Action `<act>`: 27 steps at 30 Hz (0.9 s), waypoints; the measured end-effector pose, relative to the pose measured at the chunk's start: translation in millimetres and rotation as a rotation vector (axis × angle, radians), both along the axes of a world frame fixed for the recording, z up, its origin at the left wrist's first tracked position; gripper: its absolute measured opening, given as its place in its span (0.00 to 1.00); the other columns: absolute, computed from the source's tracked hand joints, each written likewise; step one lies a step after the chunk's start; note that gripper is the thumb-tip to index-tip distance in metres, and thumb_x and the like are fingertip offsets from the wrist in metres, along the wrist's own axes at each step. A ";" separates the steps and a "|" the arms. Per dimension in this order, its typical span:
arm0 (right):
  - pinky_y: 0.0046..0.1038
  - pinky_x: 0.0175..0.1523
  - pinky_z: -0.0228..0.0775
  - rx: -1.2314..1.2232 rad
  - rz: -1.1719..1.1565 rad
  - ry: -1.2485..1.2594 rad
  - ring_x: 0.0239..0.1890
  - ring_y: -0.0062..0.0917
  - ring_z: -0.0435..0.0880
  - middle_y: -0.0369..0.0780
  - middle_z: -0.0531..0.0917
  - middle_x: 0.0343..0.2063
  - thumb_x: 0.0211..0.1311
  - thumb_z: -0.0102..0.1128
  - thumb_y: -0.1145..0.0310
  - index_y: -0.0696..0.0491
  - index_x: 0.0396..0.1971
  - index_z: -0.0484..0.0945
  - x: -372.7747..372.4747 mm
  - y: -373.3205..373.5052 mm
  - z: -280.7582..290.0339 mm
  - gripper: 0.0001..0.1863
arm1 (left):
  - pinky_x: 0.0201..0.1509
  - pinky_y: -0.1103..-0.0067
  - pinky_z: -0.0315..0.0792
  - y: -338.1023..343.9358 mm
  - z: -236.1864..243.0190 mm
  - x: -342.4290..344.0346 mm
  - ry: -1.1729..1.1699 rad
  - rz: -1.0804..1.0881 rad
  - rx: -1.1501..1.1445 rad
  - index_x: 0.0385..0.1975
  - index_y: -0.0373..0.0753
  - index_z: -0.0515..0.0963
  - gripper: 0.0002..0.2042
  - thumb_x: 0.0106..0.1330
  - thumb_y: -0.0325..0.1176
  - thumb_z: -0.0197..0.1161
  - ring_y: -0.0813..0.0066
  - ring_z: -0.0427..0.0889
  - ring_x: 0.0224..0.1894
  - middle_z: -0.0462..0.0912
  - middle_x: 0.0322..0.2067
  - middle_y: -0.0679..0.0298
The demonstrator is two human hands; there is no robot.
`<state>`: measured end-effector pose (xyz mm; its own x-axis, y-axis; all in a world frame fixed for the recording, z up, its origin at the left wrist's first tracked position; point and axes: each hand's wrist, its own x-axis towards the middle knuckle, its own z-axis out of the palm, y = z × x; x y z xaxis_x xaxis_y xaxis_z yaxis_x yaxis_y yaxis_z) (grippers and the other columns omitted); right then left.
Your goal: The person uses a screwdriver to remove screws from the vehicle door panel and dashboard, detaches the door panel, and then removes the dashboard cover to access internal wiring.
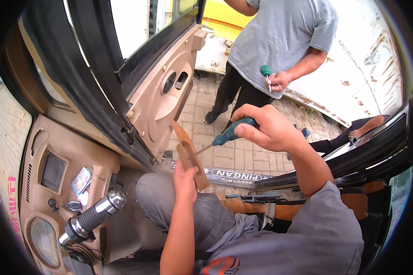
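Note:
My left hand (185, 179) grips a tan plastic door-handle trim piece (186, 149) by its lower end and holds it upright over my lap. My right hand (267, 127) is closed around the teal handle of a screwdriver (228, 134). The screwdriver's metal tip rests in the recess of the trim piece. Just to the left stands the open vehicle door with its tan inner panel (163, 98).
Another person in a grey shirt (282, 39) stands outside on the paved ground, holding a green-handled tool (266, 73) in one hand. A handlebar grip (92, 217) and tan dashboard (55, 178) lie at lower left. A white metal panel (367, 64) is at right.

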<state>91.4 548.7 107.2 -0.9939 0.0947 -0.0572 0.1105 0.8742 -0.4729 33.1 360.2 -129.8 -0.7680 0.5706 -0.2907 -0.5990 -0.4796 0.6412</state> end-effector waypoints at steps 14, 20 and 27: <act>0.31 0.33 0.74 -0.157 0.051 0.199 0.25 0.35 0.83 0.44 0.82 0.25 0.63 0.60 0.69 0.58 0.41 0.76 0.5 12.3 -19.2 0.11 | 0.58 0.75 0.67 6.7 -4.1 -0.1 -0.007 -0.004 -0.037 0.63 0.34 0.63 0.28 0.59 0.18 0.53 0.70 0.74 0.52 0.75 0.51 0.59; 0.30 0.37 0.74 -0.139 0.241 0.434 0.27 0.33 0.81 0.41 0.81 0.27 0.62 0.60 0.72 0.58 0.42 0.77 -1.3 23.5 -36.1 0.10 | 0.58 0.76 0.68 7.7 -3.6 0.1 -0.032 -0.006 -0.026 0.63 0.33 0.63 0.27 0.60 0.18 0.53 0.71 0.74 0.51 0.75 0.51 0.59; 0.31 0.50 0.71 -0.187 0.207 0.366 0.46 0.32 0.79 0.43 0.77 0.44 0.52 0.56 0.79 0.58 0.39 0.75 2.1 21.9 -30.4 0.12 | 0.58 0.75 0.68 10.5 -2.7 3.1 0.047 0.096 -0.088 0.63 0.32 0.63 0.28 0.59 0.19 0.53 0.70 0.75 0.52 0.75 0.52 0.57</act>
